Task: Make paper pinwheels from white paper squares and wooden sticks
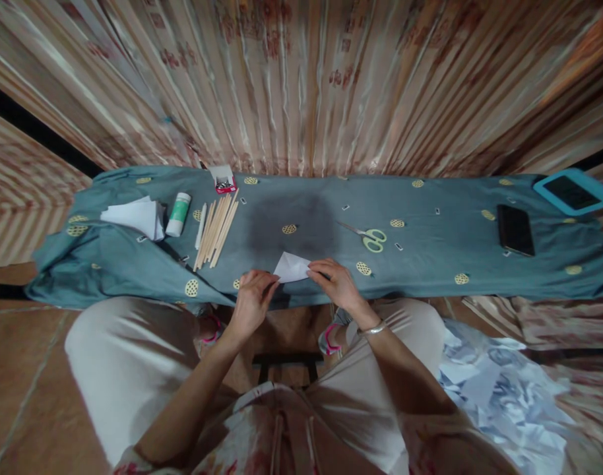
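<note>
1. The person sits at a low table spread with a blue-green cloth (444, 254) printed with yellow pineapples, and a small folded piece of white paper (292, 269) is held up at its near edge, between the two hands.
2. The left hand (252, 297) has its thumb and fingers pinched together on the paper's left corner.
3. The right hand (337, 284) pinches the opposite corner in the same way; I see a bracelet (374, 328) on that wrist.
4. Just beyond the right hand lie scissors (373, 240) with pale green handles, their blades pointing left, apart from the paper.
5. Over on the left, a row of thin wooden sticks (217, 231) lies slanting, with a slim white rod (201, 225) alongside; I can't tell what that is.
6. Farther left I see a green-and-white tube (178, 214) beside a stack of white sheets (133, 216).
7. An open red-and-white box (224, 181) sits behind the sticks, its contents too small to make out.
8. At the right end rest a dark phone (515, 229) and a blue-framed tablet (574, 191).
9. Below the table on the right is a heap of crumpled paper (499, 396).
</note>
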The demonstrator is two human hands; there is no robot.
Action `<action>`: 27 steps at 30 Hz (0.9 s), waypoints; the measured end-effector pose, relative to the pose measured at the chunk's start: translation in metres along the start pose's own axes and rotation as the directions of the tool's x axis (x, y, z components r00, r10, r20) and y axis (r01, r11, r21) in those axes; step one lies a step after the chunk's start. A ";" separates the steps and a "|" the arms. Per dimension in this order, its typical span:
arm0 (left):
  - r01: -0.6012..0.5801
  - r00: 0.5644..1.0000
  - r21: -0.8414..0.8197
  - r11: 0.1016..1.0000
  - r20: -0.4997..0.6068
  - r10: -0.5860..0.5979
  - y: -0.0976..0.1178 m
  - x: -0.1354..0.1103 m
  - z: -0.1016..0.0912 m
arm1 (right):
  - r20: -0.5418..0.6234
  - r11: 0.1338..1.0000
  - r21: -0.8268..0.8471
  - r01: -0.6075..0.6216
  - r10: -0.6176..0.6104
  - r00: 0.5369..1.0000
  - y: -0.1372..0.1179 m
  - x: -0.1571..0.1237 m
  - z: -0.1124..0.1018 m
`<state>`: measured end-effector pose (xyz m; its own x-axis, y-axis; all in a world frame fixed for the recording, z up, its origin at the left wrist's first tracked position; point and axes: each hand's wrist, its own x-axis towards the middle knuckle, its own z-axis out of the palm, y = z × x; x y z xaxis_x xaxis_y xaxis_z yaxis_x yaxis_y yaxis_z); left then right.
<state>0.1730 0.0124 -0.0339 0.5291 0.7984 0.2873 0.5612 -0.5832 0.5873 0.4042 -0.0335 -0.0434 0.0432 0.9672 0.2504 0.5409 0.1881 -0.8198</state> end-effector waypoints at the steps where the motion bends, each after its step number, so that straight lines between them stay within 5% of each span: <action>1: 0.003 1.000 0.004 1.000 0.001 -0.003 0.000 0.001 -0.001 | -0.001 1.000 0.007 -0.008 0.008 1.000 0.000 0.002 0.000; 10: 0.034 0.998 0.003 0.999 0.043 -0.034 0.000 0.003 -0.006 | 0.160 1.000 -0.010 -0.001 0.002 0.987 0.007 0.011 -0.013; 18: 0.060 0.997 0.041 0.997 0.052 -0.062 0.003 0.002 -0.006 | 0.061 0.984 -0.140 -0.114 0.124 0.990 0.001 0.019 0.001; 27: 0.158 0.987 0.089 0.983 -0.008 -0.158 -0.002 0.002 -0.005 | -0.013 0.970 -0.205 -0.128 0.128 0.992 -0.002 0.021 0.006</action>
<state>0.1693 0.0160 -0.0310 0.4281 0.8819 0.1971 0.6923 -0.4603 0.5558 0.3995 -0.0125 -0.0396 0.1230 0.9811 0.1497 0.6918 0.0233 -0.7217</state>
